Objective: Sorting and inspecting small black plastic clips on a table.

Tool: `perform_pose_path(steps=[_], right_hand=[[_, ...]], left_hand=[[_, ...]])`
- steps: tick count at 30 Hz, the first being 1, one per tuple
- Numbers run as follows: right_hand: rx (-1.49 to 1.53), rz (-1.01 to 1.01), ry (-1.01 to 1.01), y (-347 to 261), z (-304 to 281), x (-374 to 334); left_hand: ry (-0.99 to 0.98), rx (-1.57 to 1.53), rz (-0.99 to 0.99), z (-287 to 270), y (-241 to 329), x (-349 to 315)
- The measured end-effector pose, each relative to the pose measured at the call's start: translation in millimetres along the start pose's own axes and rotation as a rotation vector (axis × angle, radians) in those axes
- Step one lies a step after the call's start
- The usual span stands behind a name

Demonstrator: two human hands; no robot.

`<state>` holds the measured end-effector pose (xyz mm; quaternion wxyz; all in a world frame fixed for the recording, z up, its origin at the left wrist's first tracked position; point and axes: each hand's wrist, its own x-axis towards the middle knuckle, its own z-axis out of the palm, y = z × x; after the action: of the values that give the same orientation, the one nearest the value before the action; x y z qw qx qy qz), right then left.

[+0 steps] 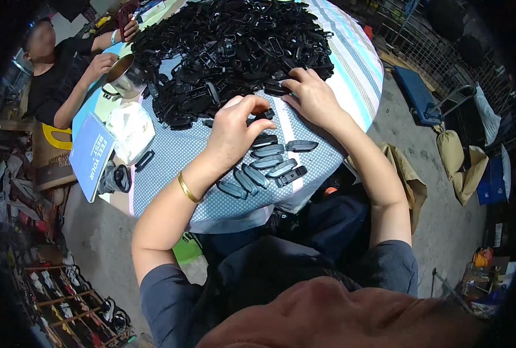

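A heap of small black plastic parts (229,52), some looking like buckle pieces, covers the far half of the round table. My left hand (232,130), with a gold bangle at the wrist, curls thumb and fingers around a small black plastic part (265,115) just in front of the heap. At the heap's near right edge, my right hand (313,95) bends its fingers and thumb onto another black plastic part (275,89). Several longish black parts (268,152) lie loosely grouped on the cloth nearer to me, below my left hand.
A dotted and striped cloth (182,168) covers the table. To the left stand a metal cup (126,78), a crumpled white plastic bag (131,130) and a blue notebook (93,153). Another person (55,75) sits at the far left, hands near the heap. A blue platform trolley (414,95) is at right.
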<state>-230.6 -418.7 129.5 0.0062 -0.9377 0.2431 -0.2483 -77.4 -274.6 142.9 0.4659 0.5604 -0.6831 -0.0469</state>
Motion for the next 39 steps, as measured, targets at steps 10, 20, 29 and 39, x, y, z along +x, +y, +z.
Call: perform_pose_path(steps=[10, 20, 29, 39], right_hand=[[0.260, -0.082, -0.009, -23, -17, -13], [0.351, -0.196, 0.123, -47, -17, -17], [0.449, 0.251, 0.161, 9, 14, 20], [1.412, 0.485, -0.035, 10, -11, 14]], left_hand=[[-0.434, -0.056, -0.113, -2, -5, -1], [-0.030, -0.918, -0.698, 8, -20, -1], [-0.179, -0.696, -0.615, 10, -19, -3], [-0.148, -0.786, -0.676, 8, -16, -2]])
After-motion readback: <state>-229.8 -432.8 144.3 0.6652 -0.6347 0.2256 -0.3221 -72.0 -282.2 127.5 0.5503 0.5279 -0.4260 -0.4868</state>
